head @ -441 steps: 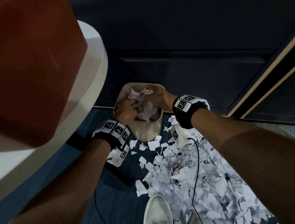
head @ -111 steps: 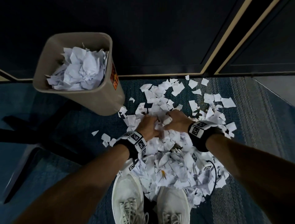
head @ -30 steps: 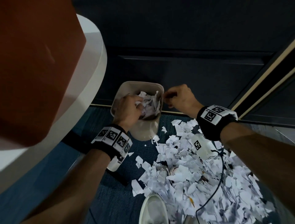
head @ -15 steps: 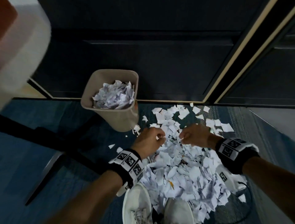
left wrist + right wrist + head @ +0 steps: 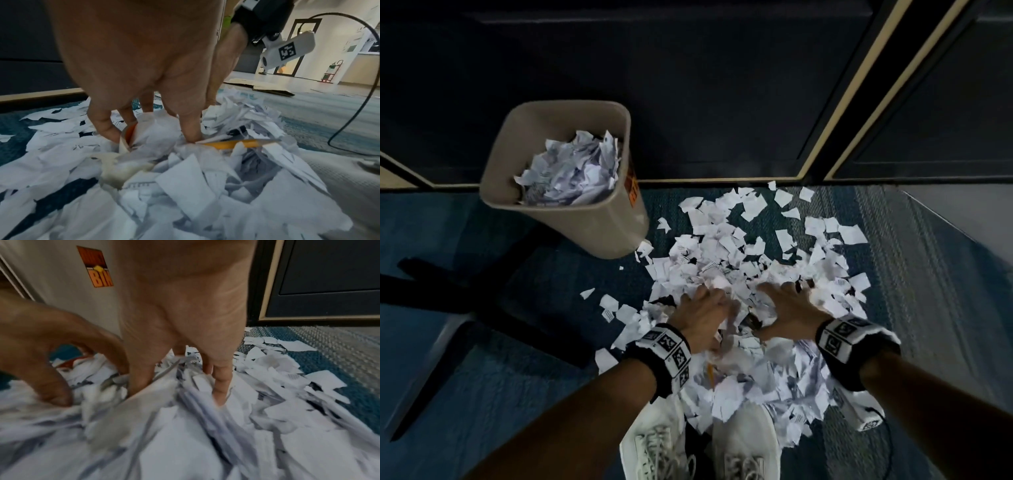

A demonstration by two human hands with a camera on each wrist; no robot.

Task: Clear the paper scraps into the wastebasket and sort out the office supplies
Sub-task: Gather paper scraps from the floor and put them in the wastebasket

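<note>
A beige wastebasket (image 5: 599, 222) stands at the upper left, filled with crumpled paper (image 5: 571, 171). A wide pile of white paper scraps (image 5: 736, 246) covers the blue carpet in front of me. My left hand (image 5: 709, 298) and right hand (image 5: 780, 298) lie side by side on the pile, fingers spread and tips dug into the scraps. In the left wrist view my left hand (image 5: 144, 129) touches a tape roll (image 5: 127, 134) half buried in the paper, with a yellow pencil (image 5: 232, 143) beside it. My right hand (image 5: 144, 386) presses into blurred scraps (image 5: 205, 434) near the wastebasket wall (image 5: 61, 288).
My two white shoes (image 5: 654, 445) stand at the near edge of the pile. Dark table legs (image 5: 465, 291) cross the carpet to the left. A dark panelled wall (image 5: 722, 85) runs behind. A black cable (image 5: 349, 113) hangs at the right, and flattened cardboard (image 5: 267, 87) lies beyond.
Both hands left the wastebasket a second ago and came down to the pile. Since half a second ago they have spread out flat and sunk into the scraps nearer my feet.
</note>
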